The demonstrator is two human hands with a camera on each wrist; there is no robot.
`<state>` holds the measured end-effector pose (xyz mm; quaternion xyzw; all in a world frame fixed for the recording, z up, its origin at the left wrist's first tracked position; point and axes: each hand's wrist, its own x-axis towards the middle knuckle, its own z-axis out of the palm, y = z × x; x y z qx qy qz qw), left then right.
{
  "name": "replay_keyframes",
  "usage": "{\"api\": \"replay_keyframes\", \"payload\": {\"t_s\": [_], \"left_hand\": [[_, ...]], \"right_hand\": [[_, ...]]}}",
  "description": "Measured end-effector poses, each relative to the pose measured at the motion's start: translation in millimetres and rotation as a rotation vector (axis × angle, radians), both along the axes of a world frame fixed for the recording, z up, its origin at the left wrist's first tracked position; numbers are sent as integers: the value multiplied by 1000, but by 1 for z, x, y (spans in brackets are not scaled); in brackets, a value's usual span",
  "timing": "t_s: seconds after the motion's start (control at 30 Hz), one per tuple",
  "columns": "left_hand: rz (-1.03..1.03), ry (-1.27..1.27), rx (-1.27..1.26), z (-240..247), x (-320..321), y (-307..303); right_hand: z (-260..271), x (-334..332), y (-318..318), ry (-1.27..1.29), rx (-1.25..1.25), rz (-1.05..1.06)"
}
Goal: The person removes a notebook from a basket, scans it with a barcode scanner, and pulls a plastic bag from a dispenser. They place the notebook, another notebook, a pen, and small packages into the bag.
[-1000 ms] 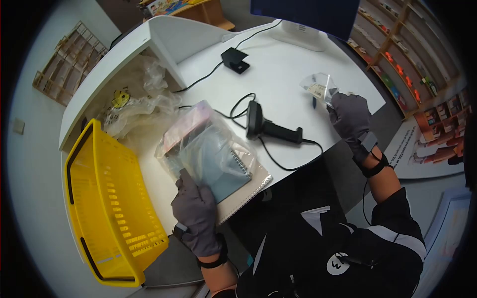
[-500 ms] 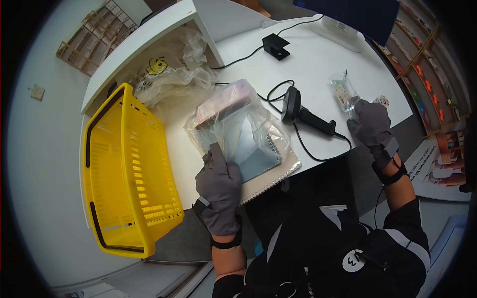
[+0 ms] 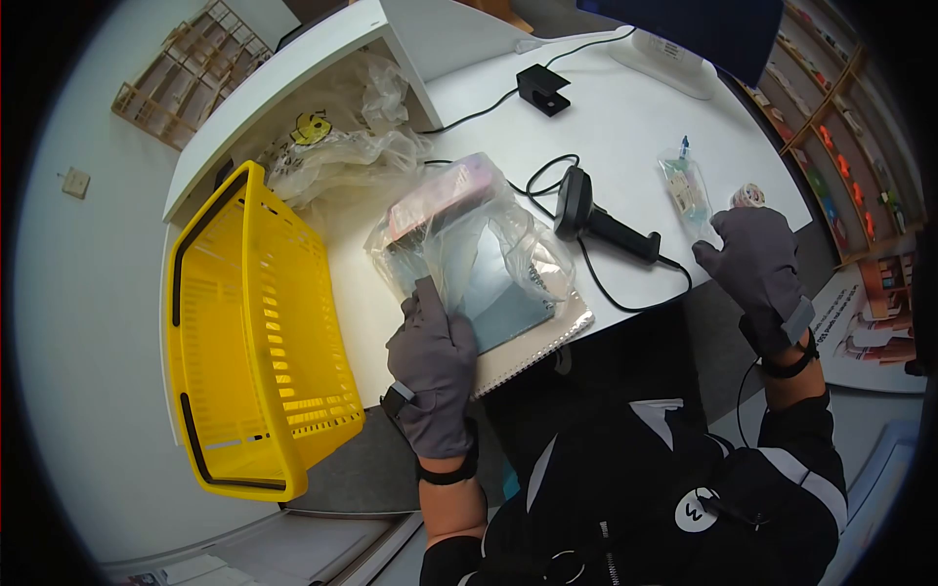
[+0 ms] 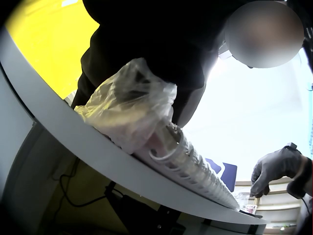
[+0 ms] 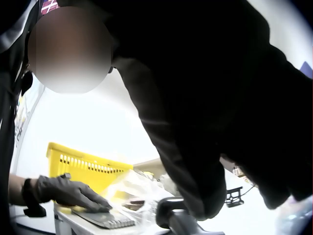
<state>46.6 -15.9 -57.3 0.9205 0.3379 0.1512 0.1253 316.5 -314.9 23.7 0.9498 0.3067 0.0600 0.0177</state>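
My gloved left hand [image 3: 435, 366] rests with straight fingers on the near-left side of a clear plastic bag [image 3: 459, 234]. Inside the bag lie a pinkish packet [image 3: 449, 200] and a blue-grey spiral notebook [image 3: 503, 313]. A larger beige spiral notebook [image 3: 547, 342] sits underneath, along the desk edge. At the desk's right side, my right hand [image 3: 757, 259] is loosely bent and holds nothing. Its thumb is close to the near end of a small clear packet with a pale label [image 3: 684, 190]. A blue pen tip [image 3: 684, 145] shows beyond the packet, and a small patterned roll [image 3: 747, 195] stands by the knuckles.
A black barcode scanner [image 3: 606, 230] with a looping cable lies mid-desk. Left of the bag stands a yellow basket [image 3: 259, 332]. Crumpled plastic bags [image 3: 342, 156] fill the shelf nook. A black stand [image 3: 542, 90] and a monitor [image 3: 684, 29] are at the back.
My right hand put the small clear packet down on the desk, let go and drew back toward me. The left hand stayed on the bag. The head view swung left.
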Motion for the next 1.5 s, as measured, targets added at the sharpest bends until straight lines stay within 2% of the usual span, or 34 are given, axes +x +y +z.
{"api": "replay_keyframes", "payload": {"t_s": [0.13, 0.2, 0.27, 0.37, 0.43, 0.47, 0.53, 0.6, 0.7, 0.87, 0.97, 1.0, 1.03, 1.07, 1.1, 1.2, 1.27, 1.5], "left_hand": [[7, -13, 1, -4, 0, 2], [6, -22, 31, -9, -1, 1], [10, -10, 19, -7, 0, -2], [27, -6, 20, -2, 3, -1], [15, -9, 26, -6, 1, 1], [14, -8, 27, -8, -2, 2], [8, -33, 34, -13, -6, 4], [-39, -85, 45, -14, -8, 7], [-43, -123, 29, -14, -9, 7], [-80, -176, -74, -11, -11, 9], [-61, -210, -155, -2, -19, 3], [-7, -209, -122, -6, -22, 3], [-43, -287, 9, -16, -22, 4], [-90, -358, 137, -18, -24, 6], [-59, -356, 156, -18, -29, 6], [-3, -254, -17, -15, -33, -4], [-8, -237, -21, -13, -34, -5], [-6, -161, -9, -22, -37, 0]], "right_hand": [[16, -18, 6, 119, -78, 134], [38, -44, 25, 320, -82, 416], [27, -61, 52, 557, -53, 788], [-2, -90, 99, 666, -116, 888], [-39, -107, 119, 283, -66, 763], [-54, -106, 126, 281, -65, 777], [-79, -101, 139, 88, 19, 829], [-75, -99, 147, -14, 67, 863], [-64, -97, 148, -335, -33, 961], [-77, -98, 159, -353, -160, 945], [-72, -97, 162, -218, -202, 1010], [-70, -97, 164, -149, -190, 991], [-69, -96, 164, -78, -184, 971], [-67, -96, 162, -89, -164, 1015], [-65, -95, 156, -192, -164, 1048], [-62, -92, 156, -352, -132, 1106], [-62, -91, 154, -442, -69, 1162], [-65, -87, 160, -429, -101, 1157]]}}
